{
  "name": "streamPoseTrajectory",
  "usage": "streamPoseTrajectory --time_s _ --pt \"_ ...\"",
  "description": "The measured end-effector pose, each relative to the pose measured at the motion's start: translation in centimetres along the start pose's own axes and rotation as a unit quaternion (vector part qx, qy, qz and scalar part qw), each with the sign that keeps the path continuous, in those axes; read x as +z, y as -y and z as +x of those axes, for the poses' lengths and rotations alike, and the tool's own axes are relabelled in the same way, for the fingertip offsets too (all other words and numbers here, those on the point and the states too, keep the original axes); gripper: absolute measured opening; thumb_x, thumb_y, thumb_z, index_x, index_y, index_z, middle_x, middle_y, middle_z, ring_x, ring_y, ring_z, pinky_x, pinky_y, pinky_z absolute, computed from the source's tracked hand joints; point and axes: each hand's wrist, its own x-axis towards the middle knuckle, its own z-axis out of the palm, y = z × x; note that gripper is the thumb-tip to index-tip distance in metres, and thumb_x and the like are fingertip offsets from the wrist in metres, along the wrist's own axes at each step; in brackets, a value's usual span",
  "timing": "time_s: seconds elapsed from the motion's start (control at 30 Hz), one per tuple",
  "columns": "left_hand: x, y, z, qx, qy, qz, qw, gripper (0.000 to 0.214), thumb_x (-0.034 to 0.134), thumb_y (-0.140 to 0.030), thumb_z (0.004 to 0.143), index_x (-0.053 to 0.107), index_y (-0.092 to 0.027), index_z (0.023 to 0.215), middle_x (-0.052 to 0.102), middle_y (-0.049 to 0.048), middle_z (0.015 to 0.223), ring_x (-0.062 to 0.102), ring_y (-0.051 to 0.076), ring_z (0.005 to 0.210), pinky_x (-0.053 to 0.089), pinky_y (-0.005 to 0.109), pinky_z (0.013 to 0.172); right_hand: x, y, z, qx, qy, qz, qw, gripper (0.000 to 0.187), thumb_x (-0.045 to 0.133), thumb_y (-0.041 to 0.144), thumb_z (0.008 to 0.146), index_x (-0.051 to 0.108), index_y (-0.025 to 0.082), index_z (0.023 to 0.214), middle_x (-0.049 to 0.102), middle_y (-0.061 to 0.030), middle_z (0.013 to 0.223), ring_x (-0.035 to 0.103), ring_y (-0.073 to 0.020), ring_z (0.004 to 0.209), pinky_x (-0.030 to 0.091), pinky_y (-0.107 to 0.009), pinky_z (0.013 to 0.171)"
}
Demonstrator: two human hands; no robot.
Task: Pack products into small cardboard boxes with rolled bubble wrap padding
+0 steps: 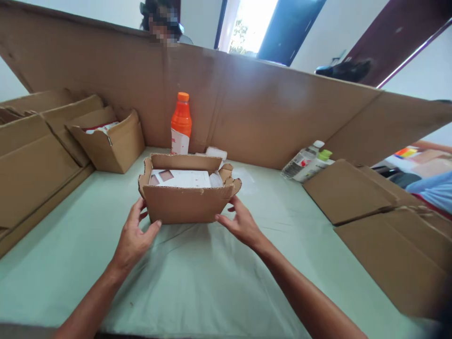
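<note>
A small open cardboard box (pixel 185 203) stands in the middle of the table, with white packets (pixel 180 179) lying inside it. My left hand (pixel 133 235) rests at the box's lower left corner, fingers apart and thumb touching the front wall. My right hand (pixel 240 222) is at the box's right side, fingers spread and touching its corner flap. Neither hand is closed round anything.
An orange bottle (pixel 181 123) stands behind the box against a tall cardboard wall (pixel 268 117). An open box (pixel 109 141) and stacked cardboard lie left. Two bottles (pixel 307 162) lie on their sides right, beside flat cardboard sheets (pixel 381 221). A pale green cloth (pixel 197 273) covers the table. A person is behind the wall.
</note>
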Motion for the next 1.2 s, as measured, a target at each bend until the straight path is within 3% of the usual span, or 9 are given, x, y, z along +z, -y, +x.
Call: streamPoseTrajectory --time_s 0.1,0.2,0.3,0.4,0.47,0.57,0.77,0.97,1.2 --pt "1.9 -0.9 1.6 -0.024 0.003 -0.032 0.999 0.079 0.069 -0.037 0.076 0.042 -0.018 0.148 0.057 0.0145 0.141 0.058 0.03 0.126 0.052 0.048 0.102 1.6 -0.5 2.1 0.038 -0.008 0.037 0.999 0.053 0.067 0.043 0.079 0.056 0.017 0.123 0.072 -0.0119 0.109 0.066 -0.0233 0.084 0.057 -0.041 0.076" --pt "4.6 -2.5 1.7 -0.011 0.013 -0.055 0.998 0.077 0.067 -0.032 0.073 0.045 -0.015 0.145 0.06 0.015 0.137 0.06 0.029 0.123 0.054 0.044 0.099 -0.2 -1.6 2.2 0.052 -0.056 0.049 0.996 0.046 0.067 0.044 0.077 0.059 0.018 0.113 0.074 -0.0103 0.103 0.066 -0.0224 0.079 0.057 -0.037 0.07" --pt "6.4 -3.1 0.0 0.02 0.039 -0.067 0.997 0.074 0.064 -0.027 0.074 0.046 -0.016 0.145 0.06 0.0143 0.139 0.059 0.027 0.125 0.052 0.042 0.102 -2.8 -3.1 0.6 0.056 -0.083 0.031 0.995 0.041 0.069 0.049 0.076 0.06 0.019 0.102 0.074 -0.0083 0.093 0.067 -0.0226 0.076 0.057 -0.036 0.067" --pt "5.7 -2.3 -2.6 0.024 0.015 -0.054 0.998 0.072 0.063 -0.025 0.077 0.045 -0.018 0.146 0.057 0.0147 0.144 0.057 0.028 0.129 0.049 0.044 0.107 -2.6 -3.5 -0.2 0.034 -0.075 0.028 0.996 0.04 0.071 0.052 0.076 0.061 0.02 0.098 0.073 -0.0076 0.088 0.068 -0.0229 0.076 0.057 -0.035 0.068" --pt "3.6 -1.5 -4.4 0.002 -0.034 -0.032 0.999 0.071 0.063 -0.026 0.079 0.044 -0.02 0.148 0.056 0.0151 0.145 0.056 0.029 0.129 0.048 0.047 0.108 -0.4 -2.5 0.4 0.005 -0.041 0.041 0.998 0.04 0.07 0.051 0.078 0.061 0.02 0.099 0.074 -0.0082 0.09 0.069 -0.0233 0.077 0.057 -0.036 0.069" --pt "-0.8 -0.3 -6.1 -0.047 -0.133 -0.002 0.99 0.069 0.063 -0.03 0.083 0.043 -0.022 0.148 0.056 0.015 0.145 0.058 0.03 0.128 0.048 0.049 0.108 5.1 0.7 3.1 -0.045 0.035 0.076 0.995 0.042 0.067 0.047 0.08 0.06 0.017 0.109 0.074 -0.0105 0.1 0.069 -0.0233 0.081 0.057 -0.037 0.073" --pt "-7.3 1.5 -6.0 -0.072 -0.309 0.027 0.948 0.07 0.062 -0.034 0.086 0.039 -0.024 0.151 0.051 0.0131 0.15 0.052 0.03 0.136 0.042 0.049 0.114 16.6 8.6 10.7 -0.137 0.171 0.096 0.971 0.064 0.063 0.031 0.081 0.046 0.015 0.141 0.065 -0.0135 0.131 0.063 -0.0246 0.109 0.052 -0.04 0.095" --pt "-8.6 2.9 -4.0 -0.069 -0.307 0.013 0.949 0.073 0.061 -0.031 0.087 0.033 -0.026 0.154 0.038 0.0134 0.16 0.037 0.03 0.148 0.039 0.052 0.117 24.0 11.8 13.5 -0.111 0.175 0.047 0.977 0.06 0.055 0.025 0.088 0.042 0.013 0.146 0.06 -0.0169 0.138 0.057 -0.0271 0.123 0.046 -0.043 0.106" --pt "-9.2 4.6 -1.5 -0.079 -0.332 -0.009 0.94 0.075 0.062 -0.028 0.086 0.032 -0.026 0.155 0.035 0.0146 0.161 0.034 0.031 0.15 0.041 0.054 0.116 28.6 11.9 13.1 -0.121 0.181 -0.017 0.976 0.064 0.052 0.026 0.092 0.037 0.006 0.15 0.042 -0.0252 0.155 0.04 -0.0323 0.144 0.032 -0.048 0.119"
